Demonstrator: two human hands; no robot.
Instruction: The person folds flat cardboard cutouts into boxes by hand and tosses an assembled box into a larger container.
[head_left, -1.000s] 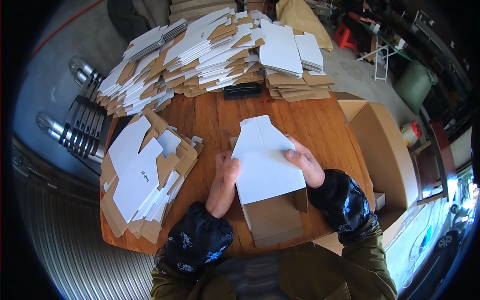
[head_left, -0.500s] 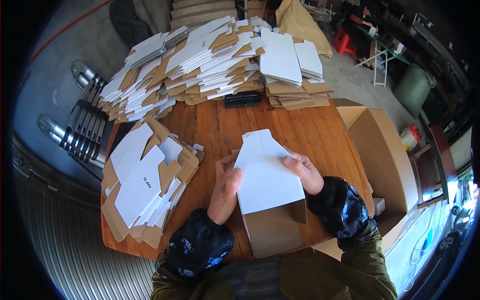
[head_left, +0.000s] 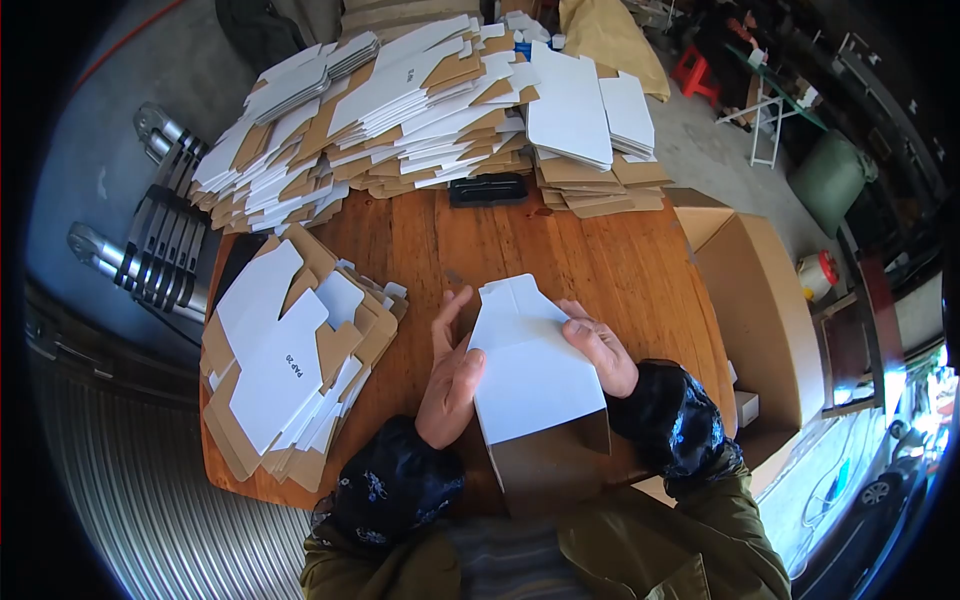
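A small white cardboard box, partly folded up, stands before me with its brown open end toward my body. My right hand grips its right side, thumb on the white face and fingertips mostly hidden behind the far edge. Along the opposite side, my left hand is open, its fingers stretched out away from the box and its thumb resting at the left edge. Left of that hand lies a pile of flat, unfolded box blanks, the top one printed "PAP 20".
Big stacks of flat box blanks cover the back of the wooden table. A black tray lies in front of them. Beside the table's right edge stands a large open carton. A folded metal ladder leans at the left.
My left fingers have straightened and come away from the box's left side. The box has shifted slightly toward me. The whole view has tilted a little.
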